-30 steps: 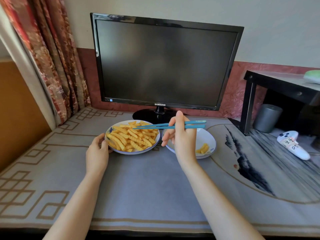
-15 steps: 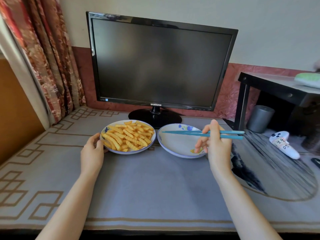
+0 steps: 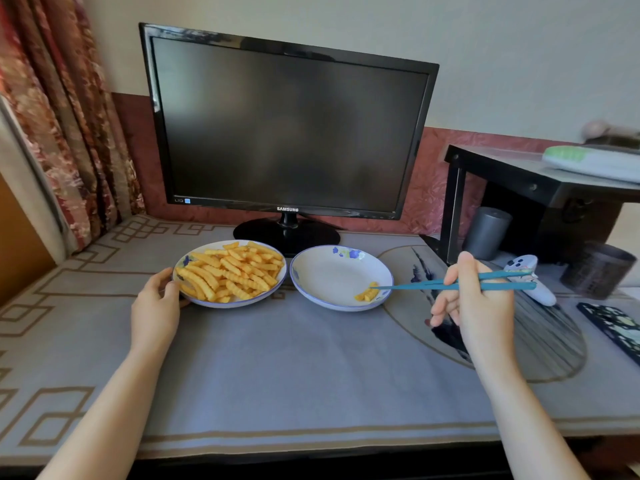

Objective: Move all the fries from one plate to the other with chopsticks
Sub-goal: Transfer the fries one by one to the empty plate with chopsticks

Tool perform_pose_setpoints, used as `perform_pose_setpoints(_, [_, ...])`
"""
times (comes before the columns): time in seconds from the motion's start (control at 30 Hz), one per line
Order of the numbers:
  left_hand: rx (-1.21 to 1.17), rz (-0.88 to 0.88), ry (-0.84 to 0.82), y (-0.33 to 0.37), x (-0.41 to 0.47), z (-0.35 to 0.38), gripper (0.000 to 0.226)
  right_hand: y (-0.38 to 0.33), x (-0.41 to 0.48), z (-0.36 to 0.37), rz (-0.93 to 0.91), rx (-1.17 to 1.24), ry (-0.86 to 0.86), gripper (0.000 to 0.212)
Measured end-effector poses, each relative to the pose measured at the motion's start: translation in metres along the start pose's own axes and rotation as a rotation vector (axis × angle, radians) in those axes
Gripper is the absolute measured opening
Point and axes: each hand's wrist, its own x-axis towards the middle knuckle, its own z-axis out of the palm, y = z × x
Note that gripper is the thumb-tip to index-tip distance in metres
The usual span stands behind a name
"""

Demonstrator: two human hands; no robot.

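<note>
A white plate with a blue rim (image 3: 279, 282) stands on the left and is heaped with crinkle-cut fries (image 3: 232, 271). My left hand (image 3: 156, 306) grips its near left edge. Beside it on the right stands a second white plate (image 3: 329, 271), which holds a few fries (image 3: 367, 294) at its near right side. My right hand (image 3: 479, 299) is to the right of that plate and holds a pair of teal chopsticks (image 3: 426, 285) level, with the tips at those few fries.
A black monitor (image 3: 287, 126) on a round stand (image 3: 286, 234) is right behind the plates. At the right are a black side table (image 3: 540, 178), a grey cup (image 3: 486, 233), a white controller (image 3: 530, 282), a dark basket (image 3: 597, 271) and a patterned phone (image 3: 614, 323).
My right hand has moved with the chopsticks from over the left plate to the right, past the right plate, and the tips now lie at the fries there. The left hand stayed.
</note>
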Motion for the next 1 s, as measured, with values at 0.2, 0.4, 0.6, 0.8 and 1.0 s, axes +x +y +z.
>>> perform_pose_setpoints(0.2, [0.010,-0.002,0.000,0.000,-0.001,-0.001,0.038,0.005,-0.001,0.008,0.001,-0.030,-0.017,0.040])
perform_pose_setpoints(0.4, [0.012,0.001,0.005,0.001,-0.002,-0.001,0.038,0.019,0.001,0.025,0.039,-0.018,-0.049,0.040])
perform_pose_setpoints(0.6, [-0.009,-0.004,-0.001,0.000,0.000,-0.001,0.037,0.023,-0.002,0.042,0.039,0.025,-0.032,0.040])
perform_pose_setpoints(0.8, [-0.030,0.002,-0.013,0.001,-0.001,-0.001,0.037,0.021,-0.002,0.044,0.046,0.016,-0.055,0.040])
perform_pose_setpoints(1.0, [-0.037,0.006,-0.010,0.003,-0.004,-0.001,0.038,0.022,-0.002,0.043,0.077,0.049,-0.022,0.041])
